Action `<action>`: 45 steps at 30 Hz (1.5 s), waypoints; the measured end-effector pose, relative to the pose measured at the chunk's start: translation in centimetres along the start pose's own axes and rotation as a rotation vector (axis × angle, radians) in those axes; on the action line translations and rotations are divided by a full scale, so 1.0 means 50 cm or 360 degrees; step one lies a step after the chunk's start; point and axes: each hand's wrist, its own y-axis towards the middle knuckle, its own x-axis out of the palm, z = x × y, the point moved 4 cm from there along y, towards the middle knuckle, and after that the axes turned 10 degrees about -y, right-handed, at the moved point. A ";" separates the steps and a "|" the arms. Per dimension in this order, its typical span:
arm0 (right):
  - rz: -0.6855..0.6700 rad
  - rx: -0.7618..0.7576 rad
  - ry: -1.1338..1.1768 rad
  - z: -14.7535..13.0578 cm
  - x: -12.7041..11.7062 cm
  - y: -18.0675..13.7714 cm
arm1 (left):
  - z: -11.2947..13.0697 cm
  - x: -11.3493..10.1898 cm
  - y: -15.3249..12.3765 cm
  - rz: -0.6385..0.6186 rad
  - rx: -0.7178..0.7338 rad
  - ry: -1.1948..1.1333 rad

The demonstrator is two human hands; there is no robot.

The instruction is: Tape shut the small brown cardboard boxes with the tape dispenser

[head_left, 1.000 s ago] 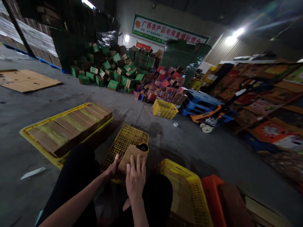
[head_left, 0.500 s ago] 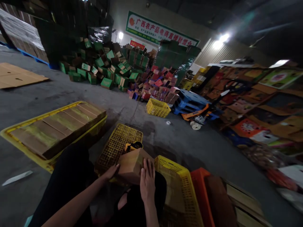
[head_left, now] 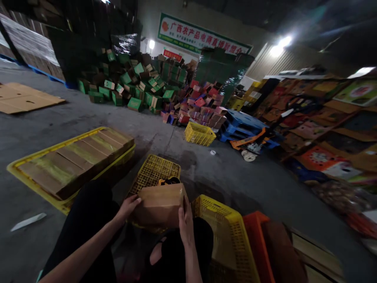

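A brown cardboard box (head_left: 160, 206) is held between my two hands above my knees, in front of a yellow plastic crate (head_left: 154, 167). At the box's left end, my left hand (head_left: 129, 206) grips the edge with its fingers on the top corner. My right hand (head_left: 186, 224) presses against the right end, part of its fingers hidden behind the side. Just behind the box, a black and yellow object (head_left: 170, 181), possibly a tape dispenser, lies on the crate and is partly covered.
Left stands a yellow crate (head_left: 38, 157) filled with taped cardboard boxes (head_left: 85, 151). On my right are another yellow crate (head_left: 240, 224) and an orange crate (head_left: 255, 224). Farther off are a small yellow crate (head_left: 200, 133), an orange pallet jack (head_left: 249, 141), blue pallets (head_left: 243, 120) and heaped green boxes (head_left: 135, 103).
The box has turned so its long side faces me. My left hand has shifted left with its end, and my right hand has moved from the face to the right end.
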 end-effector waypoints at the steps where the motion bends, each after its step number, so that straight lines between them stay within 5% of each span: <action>1: -0.0003 0.0000 0.0083 0.002 -0.004 0.005 | 0.007 0.001 -0.005 0.0005 0.0057 0.0008; 8: -0.0093 0.0277 0.0572 0.049 0.056 0.003 | 0.034 -0.032 0.006 0.0096 0.0434 0.0422; 12: -0.0228 0.0459 0.0322 0.097 0.117 0.008 | -0.022 -0.037 0.027 0.0102 0.0503 0.0563; 19: -0.0234 0.0329 -0.0268 0.165 0.159 0.008 | -0.100 0.003 0.029 0.0227 0.0779 0.1016; 30: -0.0028 -0.0038 -0.1238 0.078 0.169 -0.016 | -0.117 0.032 0.018 0.0161 0.1220 0.1408; 38: -0.0017 -0.0271 -0.1254 0.039 0.208 -0.031 | -0.105 0.050 0.017 0.0166 0.1279 0.1653; 45: -0.0038 -0.0291 -0.1213 0.041 0.215 -0.030 | -0.099 0.129 0.005 -0.0052 0.1380 0.1594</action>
